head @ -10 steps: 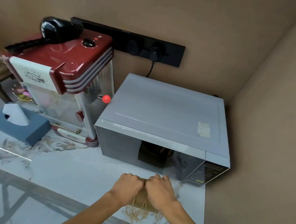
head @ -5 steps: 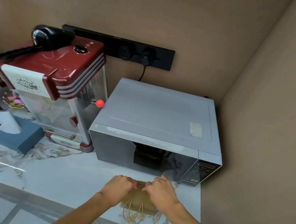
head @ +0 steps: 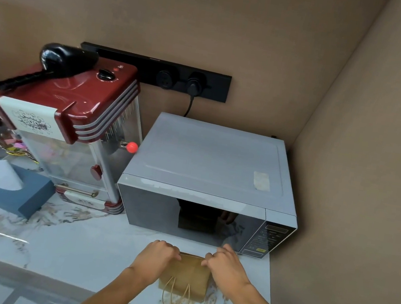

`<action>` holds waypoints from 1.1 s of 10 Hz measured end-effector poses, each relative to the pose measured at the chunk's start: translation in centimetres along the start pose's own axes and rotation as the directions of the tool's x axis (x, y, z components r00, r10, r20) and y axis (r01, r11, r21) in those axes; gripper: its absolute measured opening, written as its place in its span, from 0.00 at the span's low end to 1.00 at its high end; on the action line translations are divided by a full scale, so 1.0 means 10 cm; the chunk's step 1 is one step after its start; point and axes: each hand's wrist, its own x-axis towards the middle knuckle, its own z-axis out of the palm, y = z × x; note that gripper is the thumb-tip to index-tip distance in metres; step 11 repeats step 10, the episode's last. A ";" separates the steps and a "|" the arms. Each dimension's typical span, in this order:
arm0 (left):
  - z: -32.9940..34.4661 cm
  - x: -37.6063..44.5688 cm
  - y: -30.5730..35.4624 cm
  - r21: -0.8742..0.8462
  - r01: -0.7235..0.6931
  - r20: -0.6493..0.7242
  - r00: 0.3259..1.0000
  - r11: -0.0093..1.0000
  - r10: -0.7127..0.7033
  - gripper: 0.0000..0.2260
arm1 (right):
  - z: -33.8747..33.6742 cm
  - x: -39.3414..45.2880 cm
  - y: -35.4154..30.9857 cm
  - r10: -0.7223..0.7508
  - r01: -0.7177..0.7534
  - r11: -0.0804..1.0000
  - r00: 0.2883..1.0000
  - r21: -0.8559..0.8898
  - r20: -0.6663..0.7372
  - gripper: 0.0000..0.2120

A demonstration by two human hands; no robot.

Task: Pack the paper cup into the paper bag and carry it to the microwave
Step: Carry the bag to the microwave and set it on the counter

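Note:
A brown paper bag [head: 187, 277] with twine handles rests on the marble counter right in front of the silver microwave [head: 208, 163]. Its handles hang down toward me. My left hand [head: 156, 257] grips the bag's top left edge and my right hand [head: 227, 266] grips its top right edge, fingers curled over the rim. The paper cup is hidden from sight. The microwave door is closed and mirrors the bag and my hands.
A red popcorn machine [head: 69, 116] with a black hair dryer [head: 59, 63] on top stands left of the microwave. A blue tissue box [head: 6, 190] sits further left. A brown wall [head: 368, 203] closes the right side. A black socket strip [head: 169, 77] holds the microwave's plug.
My hands have spread apart along the bag's top edge, so more of the bag shows between them. The bag rests lower on the counter, and my view has shifted a little.

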 end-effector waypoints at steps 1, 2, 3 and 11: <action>0.00 -0.05 0.01 -0.031 0.019 -0.004 1.000 0.999 -0.019 0.19 | -0.02 -0.01 -0.01 0.041 -0.041 0.997 0.999 0.069 0.001 0.19; 0.00 -0.08 0.02 -0.010 0.017 -0.001 1.000 1.000 -0.017 0.17 | -0.01 -0.05 -0.03 0.051 -0.050 0.996 0.999 0.076 -0.010 0.18; -0.01 -0.12 0.06 0.008 0.018 -0.010 1.000 1.000 -0.017 0.18 | -0.01 -0.07 -0.03 0.050 -0.048 0.997 0.998 0.062 -0.033 0.19; -0.09 -0.43 0.13 -0.054 -0.148 -0.577 0.812 0.988 0.090 0.07 | -0.18 -0.39 -0.18 0.166 -0.115 0.980 0.921 0.162 -0.352 0.24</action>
